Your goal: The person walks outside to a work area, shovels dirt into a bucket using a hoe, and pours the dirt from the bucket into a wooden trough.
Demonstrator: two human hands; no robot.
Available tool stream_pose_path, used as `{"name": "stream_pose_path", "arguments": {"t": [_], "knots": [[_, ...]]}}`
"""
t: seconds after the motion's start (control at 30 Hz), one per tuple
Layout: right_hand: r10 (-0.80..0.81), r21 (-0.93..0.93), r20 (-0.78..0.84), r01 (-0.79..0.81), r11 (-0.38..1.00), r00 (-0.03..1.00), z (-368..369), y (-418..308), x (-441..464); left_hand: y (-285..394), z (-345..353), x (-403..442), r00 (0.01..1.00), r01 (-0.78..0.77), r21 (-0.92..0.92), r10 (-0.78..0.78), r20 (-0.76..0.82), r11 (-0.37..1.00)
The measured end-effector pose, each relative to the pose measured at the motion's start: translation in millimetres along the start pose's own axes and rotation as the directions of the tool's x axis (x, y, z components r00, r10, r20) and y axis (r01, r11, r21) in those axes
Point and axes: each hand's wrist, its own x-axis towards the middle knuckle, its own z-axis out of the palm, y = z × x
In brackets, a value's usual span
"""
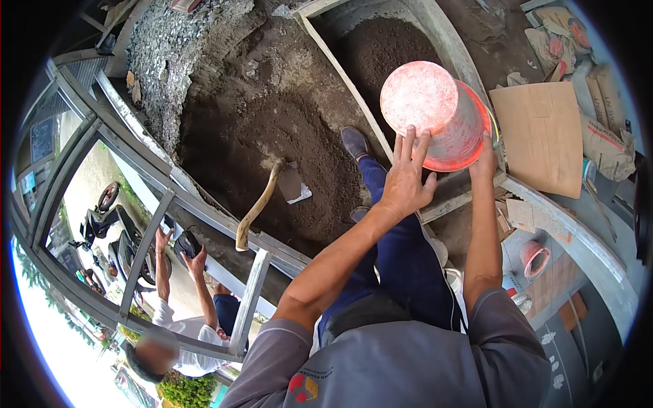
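Observation:
A red bucket, smeared with pale cement, is tipped upside down over a long wooden-sided trough. Its base faces me and its mouth points down, out of sight. My left hand holds the bucket's near side, fingers spread along the wall up to the base edge. At the rim, on the right, my right hand grips the bucket; part of its fingers is hidden. Dark, loose sandy material lies inside the trough, beyond the bucket.
A hoe lies on the dark sand heap, near a gravel pile. Cardboard and cement bags are at right. Another person stands beyond the metal frame, holding something dark.

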Motion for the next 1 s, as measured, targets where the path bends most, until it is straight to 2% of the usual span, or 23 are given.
{"name": "stream_pose_path", "arguments": {"t": [0.03, 0.1, 0.2, 0.27, 0.3, 0.37, 0.4, 0.53, 0.6, 0.67, 0.73, 0.8, 0.87, 0.93, 1.0], "knots": [[-0.007, -0.026, -0.019, 0.006, 1.0, 1.0, 5, 0, 0, 0, 0, 0, 0.999, 0.036, -0.013, -0.036, -0.035, 0.999], [-0.015, -0.089, -0.068, 0.009, 0.996, 0.998, 3, -3, -8, -1, 1, -4, 0.999, 0.048, -0.04, -0.047, 0.019, 0.998], [-0.028, -0.074, 0.008, 0.029, 0.997, 1.0, -5, 2, 0, -9, 3, 4, 0.999, 0.047, -0.048, -0.047, -0.005, 0.998], [-0.058, -0.151, -0.032, 0.052, 0.987, 0.998, -19, 9, -2, -15, 0, 0, 0.997, 0.075, -0.085, -0.073, 0.024, 0.994], [-0.083, -0.177, -0.033, 0.076, 0.981, 0.996, -14, 10, 7, -16, -4, -1, 0.994, 0.101, -0.078, -0.098, 0.046, 0.992], [-0.078, -0.229, 0.009, 0.078, 0.97, 0.997, 11, -1, -15, -26, -11, -7, 0.982, 0.187, -0.186, -0.183, 0.039, 0.965], [-0.074, -0.255, 0.034, 0.08, 0.964, 0.997, 26, -10, -32, -32, -15, -11, 0.974, 0.227, -0.24, -0.225, 0.035, 0.944], [-0.078, -0.439, 0.231, 0.175, 0.881, 0.97, 85, -29, -86, -57, -43, -45, 0.964, 0.228, -0.248, -0.254, -0.078, 0.942], [-0.036, -0.473, 0.402, 0.241, 0.847, 0.915, 124, -29, -116, -77, -54, -71, 0.938, 0.277, -0.224, -0.313, -0.146, 0.934], [0.103, -0.622, 0.448, 0.227, 0.749, 0.888, 174, -31, -155, -88, -71, -100, 0.893, 0.372, -0.257, -0.42, -0.164, 0.892], [0.166, -0.684, 0.566, 0.348, 0.641, 0.807, 213, -13, -173, -105, -83, -133, 0.802, 0.512, -0.349, -0.582, -0.132, 0.785], [0.178, -0.624, 0.707, 0.484, 0.613, 0.685, 249, 24, -175, -113, -97, -163, 0.648, 0.635, -0.468, -0.753, -0.111, 0.615], [0.273, -0.62, 0.771, 0.578, 0.531, 0.576, 292, 57, -179, -142, -92, -205, 0.607, 0.66, -0.435, -0.776, -0.172, 0.613], [0.259, -0.527, 0.85, 0.712, 0.465, 0.459, 327, 111, -170, -151, -97, -232, 0.463, 0.754, -0.472, -0.879, -0.111, 0.457], [0.347, -0.509, 0.853, 0.767, 0.39, 0.39, 361, 161, -155, -166, -86, -260, 0.373, 0.792, -0.485, -0.923, -0.098, 0.371]]}}
